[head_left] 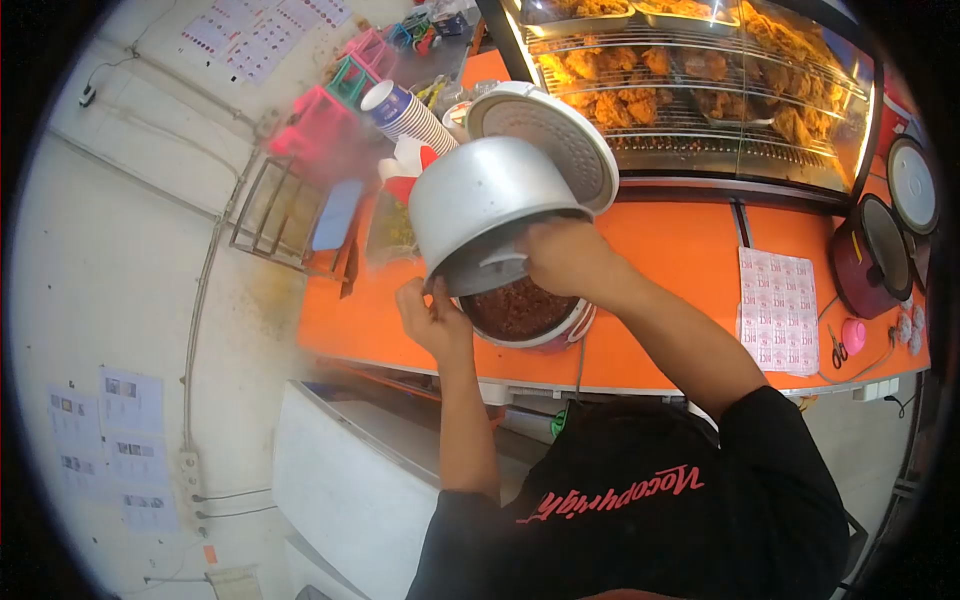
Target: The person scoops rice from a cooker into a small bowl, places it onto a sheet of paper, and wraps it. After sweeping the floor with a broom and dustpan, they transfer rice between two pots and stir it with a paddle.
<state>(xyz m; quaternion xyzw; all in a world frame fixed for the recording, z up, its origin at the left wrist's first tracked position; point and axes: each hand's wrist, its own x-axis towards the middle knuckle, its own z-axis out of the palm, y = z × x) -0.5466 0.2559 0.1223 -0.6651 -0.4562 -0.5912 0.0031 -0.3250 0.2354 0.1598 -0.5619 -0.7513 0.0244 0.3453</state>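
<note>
A silver metal inner pot (pixel 480 190) is tipped over a rice cooker (pixel 582 325), its mouth facing down toward me. My left hand (pixel 435 318) grips the pot's lower left rim, thumb up against the edge. At the pot's mouth, my right hand (pixel 568 260) is closed around a pale paddle (pixel 503 262), whose far end is partly hidden inside. Dark reddish-brown, grainy food (pixel 520 308) fills the cooker below. Behind the pot, the cooker's white lid (pixel 545 130) stands raised.
A lit glass cabinet of fried chicken (pixel 620 100) stands at the back of the orange counter (pixel 670 250). Stacked paper cups (pixel 405 115) are beyond the pot. To the right lie printed wrapping sheets (pixel 778 310), scissors (pixel 838 350) and an open dark red cooker (pixel 865 265).
</note>
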